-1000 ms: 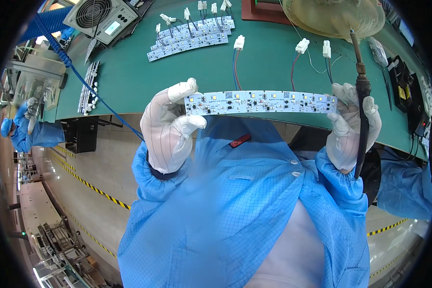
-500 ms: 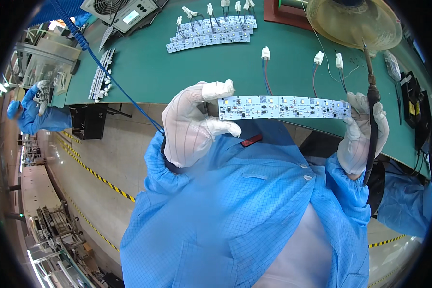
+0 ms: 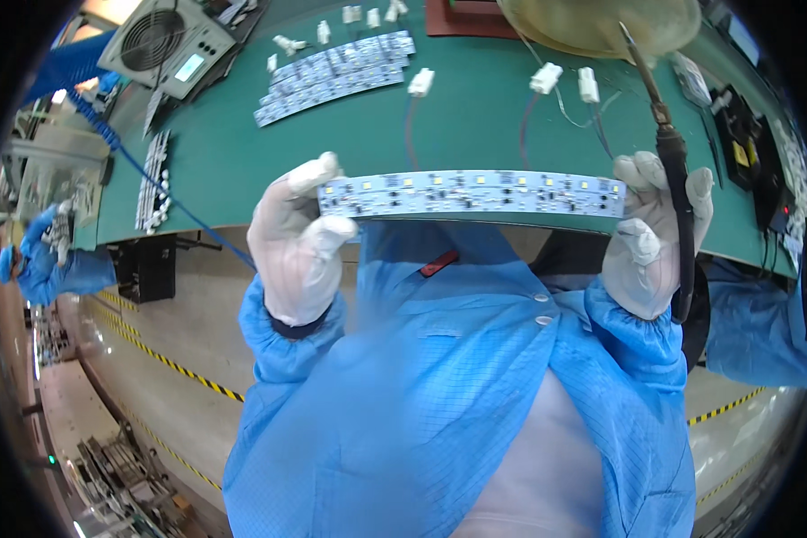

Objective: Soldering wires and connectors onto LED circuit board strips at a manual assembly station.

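A long white LED circuit board [image 3: 475, 194] spans the gap between my gloved hands, its component side showing. My left hand [image 3: 291, 247] pinches its left end between thumb and fingers. At the other end, my right hand [image 3: 646, 247] grips the board with its fingertips. That hand also holds a soldering iron [image 3: 675, 179], its tip slanting up and to the left. Beyond the board's far edge, thin wires lead to white plug connectors: one at the left [image 3: 420, 82], one farther right [image 3: 546, 78], and another beside it [image 3: 588, 85].
More wired LED boards [image 3: 332, 85] lie in overlapping rows on the green bench [image 3: 475, 117]. A device with a fan and display [image 3: 166, 45] stands far left, near a blue coiled hose [image 3: 94, 121]. A yellowish bowl-shaped hood [image 3: 601, 22] hangs at top right. A co-worker [image 3: 49, 255] is at far left.
The board now looks longer and flatter, with both hands at its ends. My soldering iron leans farther left. The view has shifted, so bench items sit farther left in the picture.
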A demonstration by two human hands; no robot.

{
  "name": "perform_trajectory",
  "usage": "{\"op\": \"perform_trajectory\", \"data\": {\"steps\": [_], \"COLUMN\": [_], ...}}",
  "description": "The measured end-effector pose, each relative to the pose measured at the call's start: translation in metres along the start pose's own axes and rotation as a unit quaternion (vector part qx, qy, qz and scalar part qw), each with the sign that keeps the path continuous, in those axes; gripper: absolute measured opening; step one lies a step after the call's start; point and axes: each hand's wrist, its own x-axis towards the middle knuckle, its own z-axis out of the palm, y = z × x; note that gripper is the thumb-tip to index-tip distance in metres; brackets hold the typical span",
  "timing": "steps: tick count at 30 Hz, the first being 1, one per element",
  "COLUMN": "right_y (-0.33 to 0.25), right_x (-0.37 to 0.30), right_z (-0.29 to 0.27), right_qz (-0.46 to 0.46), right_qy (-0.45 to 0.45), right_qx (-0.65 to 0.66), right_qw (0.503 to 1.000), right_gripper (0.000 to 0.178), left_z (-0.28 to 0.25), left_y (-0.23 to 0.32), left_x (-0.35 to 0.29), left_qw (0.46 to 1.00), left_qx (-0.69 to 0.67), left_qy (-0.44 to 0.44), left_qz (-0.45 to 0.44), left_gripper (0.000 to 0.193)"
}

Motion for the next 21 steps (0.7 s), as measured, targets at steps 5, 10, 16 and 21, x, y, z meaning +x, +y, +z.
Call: {"op": "perform_trajectory", "data": {"steps": [5, 10, 16, 21], "right_y": [-0.005, -0.007, 0.002, 0.007], "right_x": [-0.001, -0.001, 0.006, 0.000], "right_z": [-0.003, -0.001, -0.003, 0.002], "right_qz": [0.001, -0.004, -0.051, -0.038], "right_qy": [-0.037, -0.033, -0.087, -0.054], "right_qx": [0.045, 0.051, 0.095, 0.060], "right_qw": [0.998, 0.998, 0.990, 0.996], "right_gripper": [0.075, 0.076, 0.064, 0.057], "left_z": [-0.004, -0.008, -0.010, -0.005], "left_y": [-0.001, -0.004, -0.004, 0.004], "left_x": [-0.004, -0.005, -0.006, 0.000], "left_qw": [0.995, 0.991, 0.988, 0.987], "left_qx": [0.083, 0.116, 0.139, 0.070], "left_qy": [0.016, 0.023, 0.029, -0.034], "left_qz": [-0.046, -0.057, -0.066, -0.141], "left_gripper": [0.052, 0.056, 0.058, 0.045]}}
